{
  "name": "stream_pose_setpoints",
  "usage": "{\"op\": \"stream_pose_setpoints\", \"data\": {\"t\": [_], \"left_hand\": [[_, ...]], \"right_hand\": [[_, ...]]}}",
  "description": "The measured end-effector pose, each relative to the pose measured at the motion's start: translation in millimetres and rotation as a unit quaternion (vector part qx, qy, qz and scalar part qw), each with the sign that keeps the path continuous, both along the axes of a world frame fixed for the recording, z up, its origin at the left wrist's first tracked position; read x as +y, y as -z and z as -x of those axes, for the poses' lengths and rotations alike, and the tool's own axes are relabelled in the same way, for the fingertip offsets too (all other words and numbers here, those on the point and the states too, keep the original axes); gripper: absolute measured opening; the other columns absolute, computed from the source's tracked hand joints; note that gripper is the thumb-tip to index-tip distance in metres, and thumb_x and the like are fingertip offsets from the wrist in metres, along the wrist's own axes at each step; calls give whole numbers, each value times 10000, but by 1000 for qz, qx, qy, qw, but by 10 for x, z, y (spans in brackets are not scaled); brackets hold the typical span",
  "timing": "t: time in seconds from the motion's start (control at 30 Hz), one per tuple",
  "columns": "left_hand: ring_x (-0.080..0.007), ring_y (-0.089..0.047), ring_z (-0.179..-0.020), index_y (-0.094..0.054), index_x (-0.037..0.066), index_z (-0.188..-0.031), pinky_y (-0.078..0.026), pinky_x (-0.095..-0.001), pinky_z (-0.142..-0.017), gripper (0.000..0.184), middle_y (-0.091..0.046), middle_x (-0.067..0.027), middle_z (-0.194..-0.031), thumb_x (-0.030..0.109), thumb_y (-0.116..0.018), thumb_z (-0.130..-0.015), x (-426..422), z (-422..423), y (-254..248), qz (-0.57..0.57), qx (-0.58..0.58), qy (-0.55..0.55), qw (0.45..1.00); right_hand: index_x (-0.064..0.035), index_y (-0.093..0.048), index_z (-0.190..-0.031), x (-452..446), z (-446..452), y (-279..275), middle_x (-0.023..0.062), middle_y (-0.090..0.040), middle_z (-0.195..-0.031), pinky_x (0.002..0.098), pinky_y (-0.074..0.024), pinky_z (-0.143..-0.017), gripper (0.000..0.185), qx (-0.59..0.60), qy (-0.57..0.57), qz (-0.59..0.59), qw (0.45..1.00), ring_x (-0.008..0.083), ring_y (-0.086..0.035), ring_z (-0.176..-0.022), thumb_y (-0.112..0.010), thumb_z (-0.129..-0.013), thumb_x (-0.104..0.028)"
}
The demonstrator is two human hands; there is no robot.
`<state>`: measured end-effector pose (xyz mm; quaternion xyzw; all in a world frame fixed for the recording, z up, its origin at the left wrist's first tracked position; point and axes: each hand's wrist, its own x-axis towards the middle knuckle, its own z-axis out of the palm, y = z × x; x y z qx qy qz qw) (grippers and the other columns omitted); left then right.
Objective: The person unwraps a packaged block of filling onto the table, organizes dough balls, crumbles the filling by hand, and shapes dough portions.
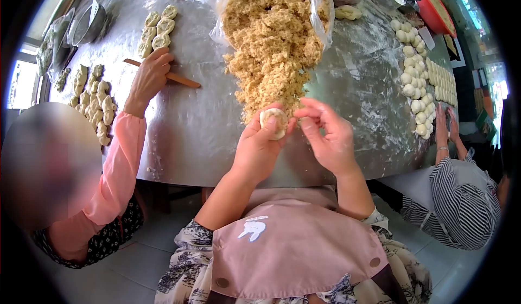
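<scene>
My left hand (pixel 259 144) is closed round a small round piece of dough (pixel 274 124), with its thumb lying across the dough's pale face. Some tan crumbs show on the dough. Just to the right, my right hand (pixel 329 135) is raised with fingers bent and apart, and nothing shows between them. Its fingertips are close to the dough. Right behind both hands spreads a big heap of crumbly tan filling (pixel 271 38), spilling toward me out of a clear plastic bag (pixel 324 11).
At left, a co-worker's hand (pixel 149 78) grips a flat wooden stick (pixel 183 80) beside shaped dough pieces (pixel 164 27). More shaped pieces (pixel 96 103) lie nearer. At right are rows of dough balls (pixel 415 81) and another person's hands (pixel 444 127). A red basin (pixel 431 5) stands far right.
</scene>
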<state>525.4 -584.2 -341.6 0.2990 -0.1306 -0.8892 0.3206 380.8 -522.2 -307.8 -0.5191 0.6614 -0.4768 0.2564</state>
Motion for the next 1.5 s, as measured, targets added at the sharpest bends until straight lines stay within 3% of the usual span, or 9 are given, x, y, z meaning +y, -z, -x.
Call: {"op": "stream_pose_setpoints", "data": {"t": [0.2,0.3,0.67,0.93,1.07,1.17,1.27,1.43,1.5], "left_hand": [[-190,-561,-1124,-447,50,-1331,-473,-341,-961,359,-560,-71,-1229,212,-474,-1012,-46,-27,-115,-8,71,72,995],[-169,-567,-1096,-467,54,-1313,-485,-316,-911,341,-578,-58,-1201,203,-486,-1008,7,-48,-39,-8,75,92,993],[-238,-497,-1247,-342,48,-1442,-424,-367,-1031,470,-485,-109,-1373,105,-447,-987,96,42,-148,-54,159,62,984],[-246,-538,-1196,-430,42,-1393,-459,-374,-999,414,-514,-131,-1339,43,-390,-981,81,61,73,64,-33,82,994],[-258,-402,-1348,-236,26,-1496,-382,-370,-1079,521,-327,-136,-1503,67,-382,-997,169,143,-124,78,43,14,996],[-211,-468,-1265,-284,1,-1471,-393,-330,-1037,494,-386,-140,-1466,93,-413,-1003,162,125,-62,414,-122,42,901],[-174,-517,-1089,-533,-9,-1285,-409,-296,-939,321,-524,-133,-1284,131,-453,-1007,109,73,-66,503,-203,-10,840],[-214,-429,-1210,-641,4,-1175,-379,-320,-982,282,-530,-142,-1238,140,-467,-999,88,94,120,638,-284,-92,710],[-258,-308,-1331,-536,25,-1330,-304,-391,-1057,530,-410,-173,-1392,401,-314,-1030,83,73,51,679,-294,-73,669]], "right_hand": [[3,-416,-1356,-56,5,209,188,-436,-1431,488,-254,-1110,836,247,-117,72,959,410,-361,-1346,-568,-827,-627],[-1,-441,-1331,-80,-95,311,203,-472,-1402,478,-234,-1124,786,279,-81,83,953,410,-352,-1360,-455,-895,-655],[-63,-584,-1048,-138,-194,394,91,-684,-1074,492,-220,-1126,227,108,-38,144,983,378,-457,-1314,-501,-999,-269],[-11,-620,-1017,-212,-378,403,116,-695,-995,452,-342,-1098,210,188,46,186,963,325,-569,-1208,-485,-1005,-171],[52,-536,-1232,-270,-308,262,122,-705,-1008,278,-479,-901,386,-140,131,71,979,188,-632,-1012,-430,-1039,-265],[69,-452,-1326,-296,-290,159,159,-650,-1182,281,-450,-949,535,-304,130,56,942,169,-579,-1115,-339,-1054,-378],[82,-333,-1410,-236,-410,229,201,-443,-1416,315,-382,-1030,728,-406,63,96,907,209,-478,-1248,-342,-1012,-527],[77,-376,-1380,-136,-439,224,166,-477,-1348,313,-391,-993,685,-335,-62,68,938,199,-509,-1181,-411,-1006,-496],[37,-568,-1148,-154,-441,96,118,-645,-1056,287,-479,-835,445,-351,7,13,936,148,-608,-956,-444,-1024,-372]]}}
